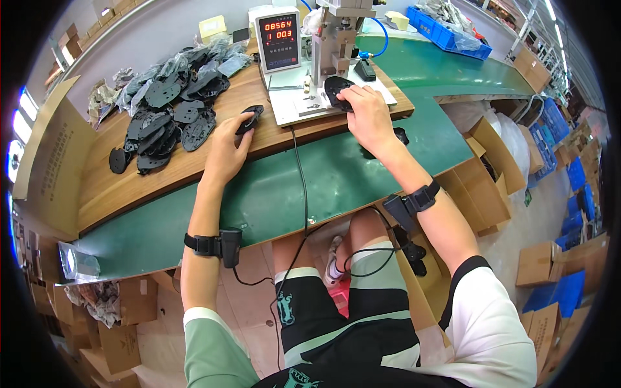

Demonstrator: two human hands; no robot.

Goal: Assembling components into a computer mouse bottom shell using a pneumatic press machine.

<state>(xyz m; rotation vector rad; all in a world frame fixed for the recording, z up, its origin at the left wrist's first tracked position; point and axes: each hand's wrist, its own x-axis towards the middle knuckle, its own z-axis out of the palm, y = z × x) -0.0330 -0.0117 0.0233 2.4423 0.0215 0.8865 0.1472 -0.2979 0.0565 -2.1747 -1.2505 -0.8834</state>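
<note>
My right hand (370, 116) is closed on a black oval plastic plate (337, 90), which it holds at the base of a metal bench press (331, 48). Between the thumb and fingers of my left hand (226, 145) is another black plastic plate (253, 116), tilted above the front edge of the wooden board, just left of the press. A heap of similar black plates (155, 132) with holes lies on the board to the left of that hand. Part of another black piece (401, 136) shows on the green table beneath my right wrist.
A controller box with a red digital display (279, 40) stands left of the press. Plastic bags (174, 64) lie behind the heap. A cable (299, 174) hangs over the front edge. At the back right sits a blue crate (446, 32); cardboard boxes (482, 187) stand right of the table.
</note>
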